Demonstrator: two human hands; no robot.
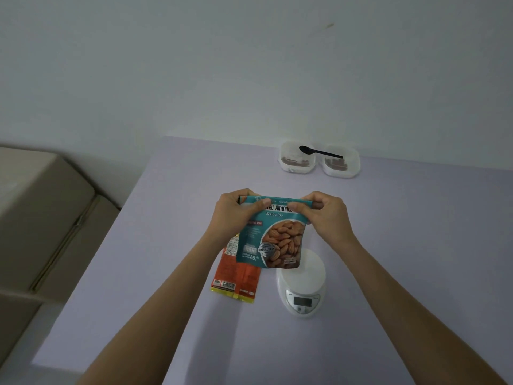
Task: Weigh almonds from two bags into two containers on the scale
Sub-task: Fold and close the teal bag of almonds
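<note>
Left hand (236, 211) and right hand (324, 215) are both raised above the table (416, 245), each pinching a top corner of the teal almond bag (273, 240) between thumb and curled fingers; the two hands sit near each other with the bag's upper edge stretched between them; the bag hangs upright, clear of the table, its printed front facing the person. Whether its mouth is sealed or parted cannot be told from here. Beneath and partly behind it, the orange bag (236, 276) lies flat on the table, just beside the white scale (302, 284); the scale's platform carries nothing, and its display is too small to read. Well apart, at the far edge, two white containers (294, 169) stand side by side, each showing something brown inside, probably almonds; a black spoon (320, 152) rests across their rims. A cardboard box (41, 218) stands off to the left of the table. Assessment: the step in hand concerns the teal bag's top, either pulling it open or pressing it closed; the grip suits both. Any further weighing calls for a container brought over onto the empty platform; the bag should be kept upright until then to avoid spilling.
</note>
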